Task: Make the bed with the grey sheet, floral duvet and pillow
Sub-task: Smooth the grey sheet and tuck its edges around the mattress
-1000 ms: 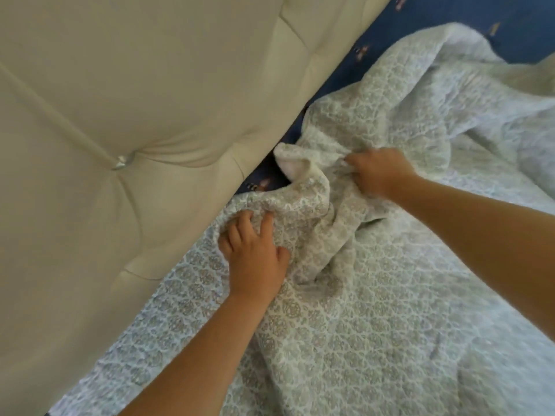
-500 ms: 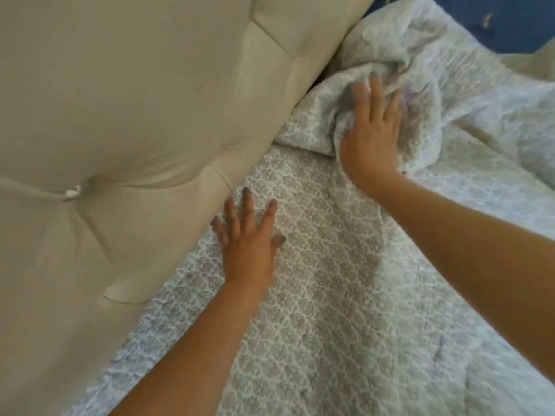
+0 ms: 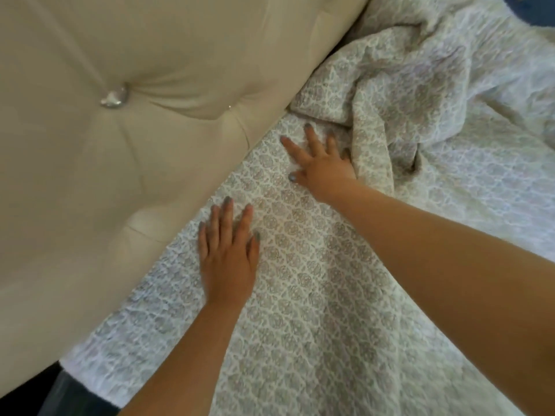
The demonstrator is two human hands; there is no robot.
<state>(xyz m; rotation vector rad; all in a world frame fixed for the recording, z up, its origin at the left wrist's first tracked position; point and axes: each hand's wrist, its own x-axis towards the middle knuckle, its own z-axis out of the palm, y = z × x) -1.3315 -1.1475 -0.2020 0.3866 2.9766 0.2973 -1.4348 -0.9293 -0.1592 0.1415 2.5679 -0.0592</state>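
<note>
A pale quilted duvet point(image 3: 315, 295) with a small grey floral print covers the bed from the bottom edge to the upper right. Its near part lies flat against the headboard; further up it is bunched into a crumpled fold point(image 3: 414, 85). My left hand point(image 3: 228, 250) rests flat on the flat part, fingers spread, close to the headboard. My right hand point(image 3: 321, 163) presses palm down a little further along, fingers apart, just left of the bunched fold. Neither hand holds cloth. No grey sheet or pillow is visible.
A cream tufted headboard point(image 3: 135, 145) with a shiny button point(image 3: 114, 97) fills the left half. A sliver of blue fabric point(image 3: 537, 7) shows at the top right corner. A dark gap point(image 3: 60, 391) lies at the bottom left beside the bed.
Both hands let go of the bunched duvet edge and flattened out. The right hand swept the cloth up along the headboard, then came back nearer. The blue fabric is now almost covered.
</note>
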